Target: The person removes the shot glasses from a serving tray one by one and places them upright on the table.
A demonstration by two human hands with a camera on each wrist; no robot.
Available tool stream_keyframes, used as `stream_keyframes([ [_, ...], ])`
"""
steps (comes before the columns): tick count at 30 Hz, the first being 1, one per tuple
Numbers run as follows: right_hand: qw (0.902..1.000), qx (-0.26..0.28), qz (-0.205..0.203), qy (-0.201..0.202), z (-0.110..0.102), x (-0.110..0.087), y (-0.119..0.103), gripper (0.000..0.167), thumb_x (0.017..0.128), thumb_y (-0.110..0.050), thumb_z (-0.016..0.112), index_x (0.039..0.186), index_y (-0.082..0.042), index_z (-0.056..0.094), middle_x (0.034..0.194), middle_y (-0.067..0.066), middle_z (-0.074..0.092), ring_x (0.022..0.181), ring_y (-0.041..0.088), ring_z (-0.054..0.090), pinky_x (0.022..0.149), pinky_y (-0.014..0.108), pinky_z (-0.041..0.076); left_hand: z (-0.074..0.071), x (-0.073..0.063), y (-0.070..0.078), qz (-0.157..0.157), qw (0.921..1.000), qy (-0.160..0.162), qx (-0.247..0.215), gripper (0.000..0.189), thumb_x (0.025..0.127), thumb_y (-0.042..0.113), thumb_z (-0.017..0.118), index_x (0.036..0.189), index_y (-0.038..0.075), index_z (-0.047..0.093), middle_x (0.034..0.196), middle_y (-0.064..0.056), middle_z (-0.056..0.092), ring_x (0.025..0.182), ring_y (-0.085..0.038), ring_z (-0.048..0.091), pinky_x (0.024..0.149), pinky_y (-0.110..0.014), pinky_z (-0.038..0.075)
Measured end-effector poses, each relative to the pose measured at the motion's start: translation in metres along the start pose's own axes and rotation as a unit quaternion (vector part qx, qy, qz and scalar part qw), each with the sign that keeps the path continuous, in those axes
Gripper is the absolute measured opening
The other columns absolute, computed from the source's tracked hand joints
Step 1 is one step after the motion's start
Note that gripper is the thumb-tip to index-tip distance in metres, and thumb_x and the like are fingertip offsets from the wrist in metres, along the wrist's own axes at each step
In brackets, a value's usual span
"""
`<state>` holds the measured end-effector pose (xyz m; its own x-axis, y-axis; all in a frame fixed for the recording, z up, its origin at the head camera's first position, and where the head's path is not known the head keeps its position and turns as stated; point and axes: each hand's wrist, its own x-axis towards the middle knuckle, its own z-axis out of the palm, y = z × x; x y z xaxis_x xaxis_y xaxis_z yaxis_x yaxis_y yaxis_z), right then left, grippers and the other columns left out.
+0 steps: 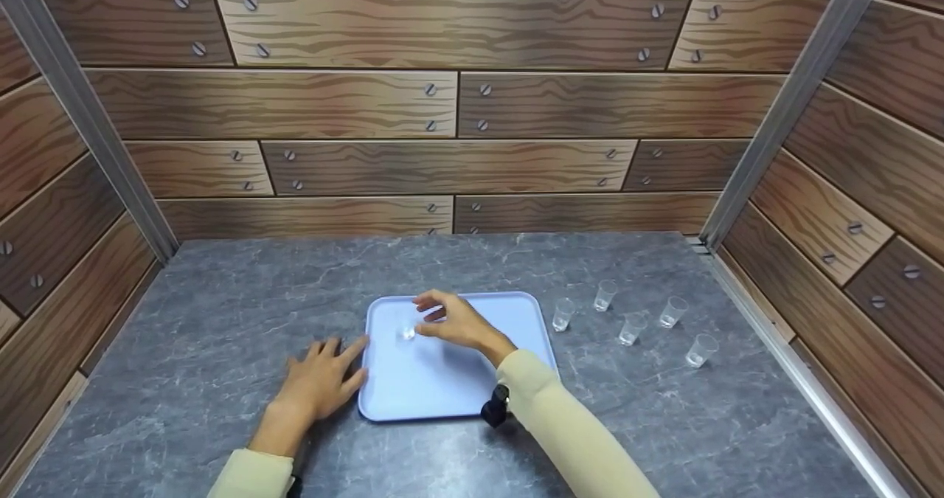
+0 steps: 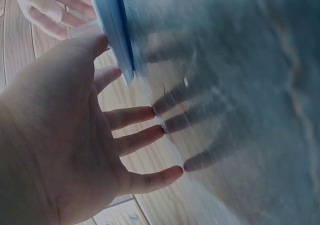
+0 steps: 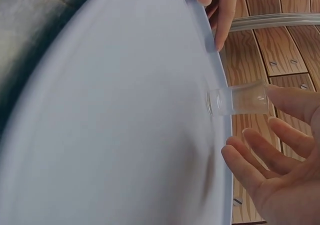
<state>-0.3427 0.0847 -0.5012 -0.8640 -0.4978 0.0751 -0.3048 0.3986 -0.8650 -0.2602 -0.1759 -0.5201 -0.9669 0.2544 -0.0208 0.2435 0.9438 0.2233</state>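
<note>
A light blue tray (image 1: 442,387) lies on the grey stone-look table. One small clear cup (image 1: 407,332) stands upright on the tray's left part. My right hand (image 1: 442,321) hovers over the tray just right of that cup, fingers spread and relaxed. In the right wrist view one fingertip (image 3: 282,97) sits at the cup's (image 3: 239,99) rim and the other fingers are apart from it. My left hand (image 1: 321,380) lies flat on the table at the tray's left edge. Its fingers (image 2: 135,140) are spread and its thumb is against the tray's rim (image 2: 112,25).
Several more small clear cups (image 1: 632,328) stand loosely spread on the table (image 1: 221,321) right of the tray. Wood-pattern walls close in the back and both sides, with metal posts (image 1: 782,107) in the corners.
</note>
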Motion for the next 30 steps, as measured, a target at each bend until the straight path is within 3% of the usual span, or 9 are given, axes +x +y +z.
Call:
stream_keyframes([
  [30, 0.9995, -0.012, 0.006, 0.029, 0.020, 0.015, -0.003, 0.039, 0.091, -0.006, 0.076, 0.128, 0.000, 0.067, 0.125, 0.022, 0.068, 0.109, 0.033, 0.070, 0.097, 0.040, 0.057, 0.001, 0.004, -0.002, -0.011, 0.9998, -0.015, 0.002, 0.056, 0.105, 0.046, 0.053, 0.156, 0.027, 0.046, 0.148, -0.025, 0.052, 0.137, -0.051, 0.048, 0.099, -0.084, 0.036],
])
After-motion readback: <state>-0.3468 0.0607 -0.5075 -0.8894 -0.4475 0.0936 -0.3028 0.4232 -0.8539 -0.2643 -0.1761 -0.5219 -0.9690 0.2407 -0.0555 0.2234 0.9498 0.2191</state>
